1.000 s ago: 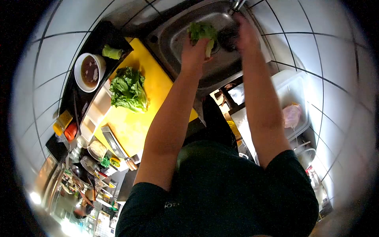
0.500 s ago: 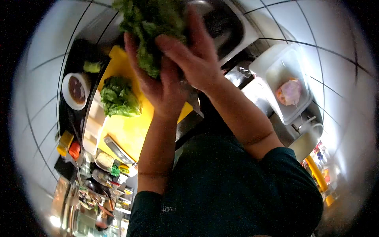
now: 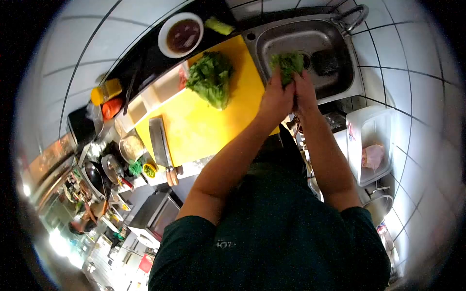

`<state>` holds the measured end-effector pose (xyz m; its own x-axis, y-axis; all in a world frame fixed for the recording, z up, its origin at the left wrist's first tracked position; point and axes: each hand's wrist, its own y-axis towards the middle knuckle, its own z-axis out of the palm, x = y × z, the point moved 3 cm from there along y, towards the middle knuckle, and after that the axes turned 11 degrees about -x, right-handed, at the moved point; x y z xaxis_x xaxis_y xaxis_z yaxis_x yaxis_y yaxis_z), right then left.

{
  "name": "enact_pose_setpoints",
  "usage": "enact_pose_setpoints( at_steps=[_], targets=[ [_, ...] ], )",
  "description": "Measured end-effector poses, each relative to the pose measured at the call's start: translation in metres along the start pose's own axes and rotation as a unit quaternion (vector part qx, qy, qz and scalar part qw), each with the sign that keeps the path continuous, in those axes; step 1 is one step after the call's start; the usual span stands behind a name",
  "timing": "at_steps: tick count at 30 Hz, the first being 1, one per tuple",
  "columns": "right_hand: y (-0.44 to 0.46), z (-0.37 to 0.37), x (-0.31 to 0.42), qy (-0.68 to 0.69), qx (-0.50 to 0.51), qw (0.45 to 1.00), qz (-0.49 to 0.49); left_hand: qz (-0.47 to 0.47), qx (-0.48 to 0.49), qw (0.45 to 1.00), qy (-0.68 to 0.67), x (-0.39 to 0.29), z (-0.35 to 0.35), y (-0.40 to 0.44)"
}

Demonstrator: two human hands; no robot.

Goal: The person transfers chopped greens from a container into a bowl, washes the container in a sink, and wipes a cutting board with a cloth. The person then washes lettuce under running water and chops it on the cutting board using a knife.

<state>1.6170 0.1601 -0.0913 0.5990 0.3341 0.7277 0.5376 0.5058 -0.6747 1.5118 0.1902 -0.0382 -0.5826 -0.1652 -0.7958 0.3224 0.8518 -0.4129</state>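
Observation:
Over the near left part of the metal sink point(image 3: 272, 34), a bunch of green lettuce leaves point(image 3: 287, 64) is gripped between both hands. My left hand point(image 3: 277, 99) closes on it from the left, my right hand point(image 3: 305, 94) from the right; the two hands touch. More lettuce point(image 3: 210, 80) lies on the yellow cutting board point(image 3: 194, 131) to the left. A cleaver point(image 3: 158, 143) rests on the board's left end, its wooden handle over the near edge.
A white bowl of brown liquid point(image 3: 182, 35) and a green vegetable piece point(image 3: 219, 26) stand behind the board. The faucet point(image 3: 357, 20) is at the sink's far right. A plastic bin point(image 3: 374, 119) with raw meat stands to the right.
My hands and the lettuce were raised close to the camera; now they are lower, down at the sink. The view has turned, so more of the board and sink shows.

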Motion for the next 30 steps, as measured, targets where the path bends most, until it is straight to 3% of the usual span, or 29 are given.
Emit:
enact_pose_setpoints(
  at_steps=[1,2,3,5,7,8,11,12,15,20,22,25,27,29,30],
  targets=[
    [-0.036,0.012,0.003,-0.048,0.028,0.996,-0.075,0.035,-0.038,0.998,-0.027,0.004,-0.026,-0.028],
    [-0.058,0.033,0.011,0.018,0.101,0.991,-0.086,0.073,-0.085,0.992,-0.054,0.005,-0.050,-0.043],
    [-0.062,0.056,0.015,-0.127,0.099,0.969,-0.188,0.117,-0.134,0.984,-0.031,0.014,-0.076,-0.049],
    [-0.072,0.099,0.018,-0.393,0.079,0.834,-0.380,0.202,-0.229,0.952,0.020,0.045,-0.123,-0.069],
    [-0.085,0.135,-0.017,-0.507,0.035,0.759,-0.407,0.119,-0.245,0.959,-0.077,0.077,-0.157,-0.097],
    [-0.094,0.148,-0.027,-0.564,0.023,0.726,-0.394,0.110,-0.301,0.946,-0.049,0.119,-0.166,-0.102],
    [-0.123,0.182,-0.044,-0.726,0.014,0.620,-0.299,-0.092,-0.342,0.875,-0.330,0.187,-0.204,-0.108],
    [-0.118,0.188,-0.058,-0.748,-0.029,0.589,-0.304,-0.057,-0.330,0.890,-0.309,0.204,-0.218,-0.105],
    [-0.111,0.198,-0.069,-0.760,-0.034,0.588,-0.275,-0.032,-0.299,0.887,-0.351,0.240,-0.245,-0.071],
    [-0.111,0.185,-0.068,-0.689,-0.029,0.634,-0.349,-0.207,-0.264,0.641,-0.691,0.225,-0.265,-0.006],
    [-0.103,0.171,-0.073,-0.661,-0.023,0.622,-0.418,-0.192,-0.243,0.654,-0.691,0.238,-0.258,0.007],
    [-0.117,0.170,-0.067,-0.707,-0.009,0.609,-0.358,-0.177,-0.241,0.690,-0.659,0.239,-0.256,0.022],
    [-0.115,0.173,-0.065,-0.723,-0.010,0.580,-0.375,-0.143,-0.239,0.720,-0.635,0.236,-0.255,0.031],
    [-0.110,0.176,-0.065,-0.717,0.004,0.562,-0.412,-0.217,-0.268,0.789,-0.508,0.214,-0.268,0.010],
    [-0.106,0.173,-0.064,-0.704,0.014,0.560,-0.437,-0.205,-0.264,0.778,-0.532,0.207,-0.271,-0.001]
  ],
)
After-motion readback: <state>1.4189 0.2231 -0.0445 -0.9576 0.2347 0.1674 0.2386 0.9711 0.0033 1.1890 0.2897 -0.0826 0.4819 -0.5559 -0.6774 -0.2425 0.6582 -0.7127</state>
